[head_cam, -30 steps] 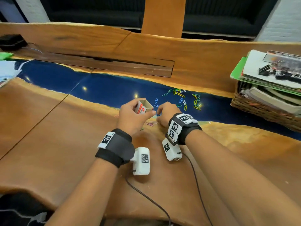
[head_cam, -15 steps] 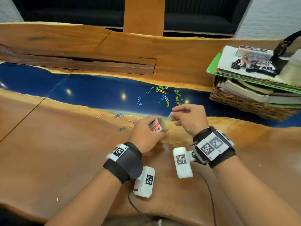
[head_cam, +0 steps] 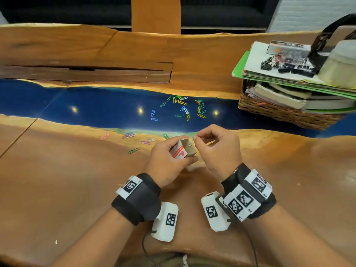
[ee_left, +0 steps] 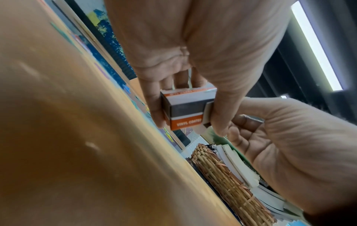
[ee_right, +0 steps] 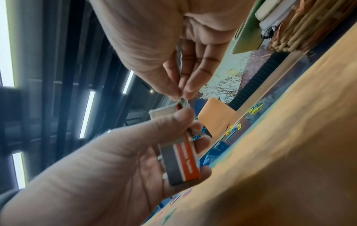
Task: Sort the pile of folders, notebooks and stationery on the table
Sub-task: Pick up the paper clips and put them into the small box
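Left hand (head_cam: 165, 160) grips box (head_cam: 183, 150) — right hand (head_cam: 217, 149) pinches clip (ee_right: 181, 100).

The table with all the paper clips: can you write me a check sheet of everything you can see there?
Surface: wooden table with a blue strip along the middle.
Job's things: small clip box, open; loose paper clips scattered on the blue strip and the wood.
Clutter: wicker basket of books, folders and binder clips stacked on top.
Hands: left hand holds the clip box; right hand pinches a paper clip at its opening.
Cables: thin black cable below the wrists.
Surroundings: dark sofa beyond the table.
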`<state>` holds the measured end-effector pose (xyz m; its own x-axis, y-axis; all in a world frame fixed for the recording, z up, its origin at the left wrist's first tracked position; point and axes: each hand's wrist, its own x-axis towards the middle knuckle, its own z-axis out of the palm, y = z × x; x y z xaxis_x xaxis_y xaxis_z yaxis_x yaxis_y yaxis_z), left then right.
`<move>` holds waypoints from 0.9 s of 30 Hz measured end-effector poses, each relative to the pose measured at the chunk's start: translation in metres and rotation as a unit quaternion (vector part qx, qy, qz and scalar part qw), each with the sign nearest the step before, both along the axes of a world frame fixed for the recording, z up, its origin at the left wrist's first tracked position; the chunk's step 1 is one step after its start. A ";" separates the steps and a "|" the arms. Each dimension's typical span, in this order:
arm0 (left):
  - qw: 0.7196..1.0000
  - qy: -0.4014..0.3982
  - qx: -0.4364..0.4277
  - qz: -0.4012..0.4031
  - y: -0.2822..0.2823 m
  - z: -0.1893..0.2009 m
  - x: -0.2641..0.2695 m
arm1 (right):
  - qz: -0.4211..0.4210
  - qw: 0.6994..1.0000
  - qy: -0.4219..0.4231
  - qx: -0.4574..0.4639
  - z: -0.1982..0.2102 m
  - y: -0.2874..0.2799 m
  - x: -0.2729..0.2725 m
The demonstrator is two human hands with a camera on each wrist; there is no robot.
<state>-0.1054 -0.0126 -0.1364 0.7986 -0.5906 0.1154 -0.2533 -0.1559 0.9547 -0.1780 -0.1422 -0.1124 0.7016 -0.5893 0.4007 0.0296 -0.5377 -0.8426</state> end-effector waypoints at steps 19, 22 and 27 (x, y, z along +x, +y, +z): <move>1.000 0.010 -0.011 0.002 0.010 0.005 0.008 | 0.061 0.993 0.070 -0.070 -0.003 0.011 0.018; 0.999 0.019 -0.021 0.030 0.017 0.009 0.020 | 0.091 0.991 0.094 -0.038 0.001 0.019 0.032; 0.993 -0.005 0.006 0.115 0.037 0.008 0.048 | 0.024 0.995 0.083 0.041 -0.001 0.016 0.076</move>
<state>-0.0573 0.0244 -0.1282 0.9114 -0.3942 0.1178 -0.2190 -0.2224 0.9501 -0.1017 -0.1258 -0.1135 0.7822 -0.5796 0.2285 -0.0897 -0.4676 -0.8794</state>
